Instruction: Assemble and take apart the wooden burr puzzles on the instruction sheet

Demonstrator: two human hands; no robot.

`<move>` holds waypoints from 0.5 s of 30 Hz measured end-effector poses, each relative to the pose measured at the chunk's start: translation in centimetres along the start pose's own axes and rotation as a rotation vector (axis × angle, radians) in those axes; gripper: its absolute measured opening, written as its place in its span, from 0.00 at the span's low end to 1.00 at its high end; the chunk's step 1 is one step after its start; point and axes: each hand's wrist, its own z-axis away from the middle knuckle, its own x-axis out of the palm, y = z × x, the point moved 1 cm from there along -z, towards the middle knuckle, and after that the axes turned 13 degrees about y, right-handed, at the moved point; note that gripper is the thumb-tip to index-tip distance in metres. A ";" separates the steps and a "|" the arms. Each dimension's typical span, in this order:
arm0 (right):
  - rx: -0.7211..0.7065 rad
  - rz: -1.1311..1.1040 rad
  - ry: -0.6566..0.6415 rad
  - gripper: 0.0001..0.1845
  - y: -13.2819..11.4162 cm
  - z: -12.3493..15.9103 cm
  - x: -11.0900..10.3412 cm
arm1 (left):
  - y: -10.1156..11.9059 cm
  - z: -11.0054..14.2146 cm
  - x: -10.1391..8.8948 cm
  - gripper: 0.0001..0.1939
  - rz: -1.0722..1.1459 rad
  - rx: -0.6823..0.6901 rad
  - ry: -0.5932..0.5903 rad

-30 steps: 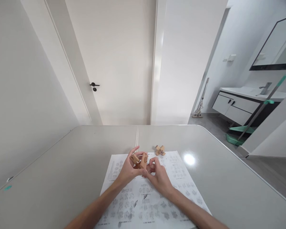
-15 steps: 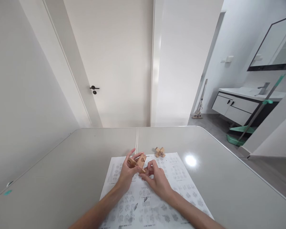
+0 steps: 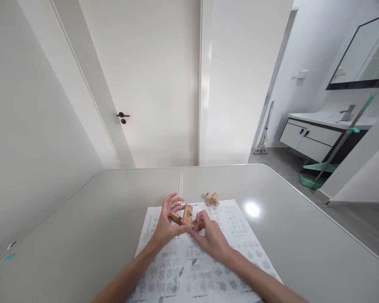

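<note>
Several notched wooden puzzle pieces [image 3: 187,215] are held together over the printed sheet [image 3: 189,269]. My left hand [image 3: 169,221] grips them from the left, its thumb below and some fingers raised and spread. From the right, my right hand [image 3: 210,233] pinches the lower right end of the pieces between thumb and fingers. Its fingers partly hide what they hold. Beyond my hands, at the sheet's top edge, sits a small cross-shaped wooden puzzle [image 3: 212,199].
The sheet lies on a light grey table [image 3: 82,235] with a seam down its middle. A closed white door [image 3: 151,84] stands behind. To the right are a sink cabinet [image 3: 312,136], a mop [image 3: 265,132] and a green dustpan [image 3: 311,181].
The wooden pieces have turned more upright in my hands. My left thumb has moved lower along them, and the left fingers have lifted and spread. The cross-shaped puzzle stays put.
</note>
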 end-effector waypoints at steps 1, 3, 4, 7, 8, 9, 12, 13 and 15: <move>-0.007 0.004 -0.007 0.16 0.0 0.0 -0.1 | 0.1 -0.1 -0.1 0.51 -0.019 0.018 -0.011; -0.018 0.013 -0.025 0.16 -0.1 0.0 -0.2 | 0.2 -0.3 -0.3 0.50 -0.036 0.038 -0.026; -0.020 0.020 -0.029 0.15 -0.2 0.0 -0.3 | 0.2 -0.3 -0.4 0.51 -0.034 0.036 -0.033; -0.013 0.045 -0.013 0.15 -0.4 0.1 -0.3 | 0.3 -0.4 -0.4 0.49 -0.011 0.011 -0.034; -0.010 0.049 -0.011 0.15 -0.4 0.1 -0.3 | 0.3 -0.3 -0.3 0.48 -0.008 0.005 -0.028; -0.008 0.049 -0.017 0.15 -0.5 0.2 -0.2 | 0.3 -0.3 -0.2 0.48 -0.012 0.000 -0.025; -0.001 0.033 -0.049 0.14 -0.4 0.3 -0.1 | 0.4 -0.5 -0.1 0.47 -0.048 0.001 -0.035; 0.006 0.029 -0.052 0.14 -0.4 0.4 -0.1 | 0.5 -0.8 -0.2 0.46 -0.049 0.012 -0.027; 0.036 0.020 -0.038 0.14 -0.2 0.4 -0.1 | 0.5 -1.5 -0.8 0.40 -0.035 0.045 0.058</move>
